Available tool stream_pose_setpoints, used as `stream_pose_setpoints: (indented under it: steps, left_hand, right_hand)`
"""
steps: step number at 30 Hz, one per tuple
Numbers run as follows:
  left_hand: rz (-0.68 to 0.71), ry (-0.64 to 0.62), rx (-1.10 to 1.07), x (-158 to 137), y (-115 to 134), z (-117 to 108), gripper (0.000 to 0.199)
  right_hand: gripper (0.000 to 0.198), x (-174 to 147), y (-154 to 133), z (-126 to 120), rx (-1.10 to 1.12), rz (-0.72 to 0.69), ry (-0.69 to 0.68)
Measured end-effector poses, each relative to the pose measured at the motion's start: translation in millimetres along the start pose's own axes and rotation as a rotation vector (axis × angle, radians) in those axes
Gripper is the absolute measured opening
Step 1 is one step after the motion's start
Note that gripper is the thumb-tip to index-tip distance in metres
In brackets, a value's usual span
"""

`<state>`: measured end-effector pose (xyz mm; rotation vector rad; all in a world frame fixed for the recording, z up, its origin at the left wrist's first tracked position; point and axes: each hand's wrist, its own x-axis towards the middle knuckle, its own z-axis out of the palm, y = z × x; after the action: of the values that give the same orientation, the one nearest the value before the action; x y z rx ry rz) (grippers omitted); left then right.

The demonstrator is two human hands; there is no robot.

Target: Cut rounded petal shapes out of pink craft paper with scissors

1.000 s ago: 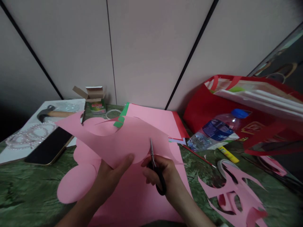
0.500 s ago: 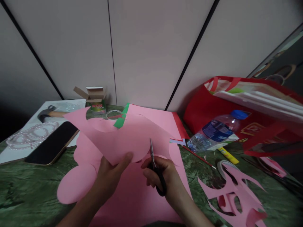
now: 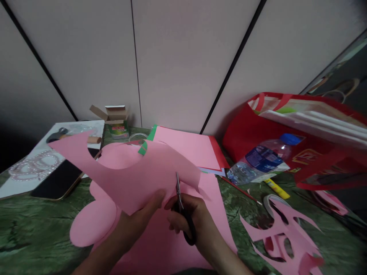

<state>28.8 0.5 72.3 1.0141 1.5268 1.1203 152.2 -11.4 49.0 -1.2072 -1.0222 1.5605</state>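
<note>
Paper [image 3: 137, 183], pink and curved along its cut edge, is held up over the middle of the green surface [image 3: 43, 225]. To the right we see a red bag [image 3: 243, 133]; a pink sheet [image 3: 172, 244] lies beneath the hands, and pink scraps [image 3: 301, 238] sit nearer on the right. The left hand [image 3: 140, 217] pinches the paper's near edge, thumb on top, its other fingers mostly hidden below. The right hand [image 3: 195, 214] has its fingers curled around the handles of the scissors [image 3: 187, 219], whose visible blade lies against the paper. Since half a second ago, the paper has swung left, its far corner now hiding part of the hammer [image 3: 94, 140], and the scissors have shifted slightly left too. We judge that the paper is being turned to keep the cut on its curve; how much remains uncut we cannot tell.
</note>
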Motion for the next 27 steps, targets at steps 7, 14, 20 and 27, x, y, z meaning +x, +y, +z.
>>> stream_pose_setpoints:
  steps: [7,14,20,27]
  left_hand:
    - [0.060,0.017,0.030,1,-8,0,0.023]
    - [0.038,0.029,0.057,2,-11,-3,0.024]
    - [0.053,0.016,0.079,3,-11,-4,0.025]
    - [0.040,0.026,0.100,5,-11,-6,0.022]
  right_hand:
    - [0.026,-3,-11,-3,0.008,-0.061,-0.045]
    - [0.029,0,-5,-6,-0.028,-0.075,-0.041]
    - [0.029,1,-3,-7,-0.069,-0.073,-0.016]
    - [0.029,0,-2,-7,-0.024,-0.046,-0.005]
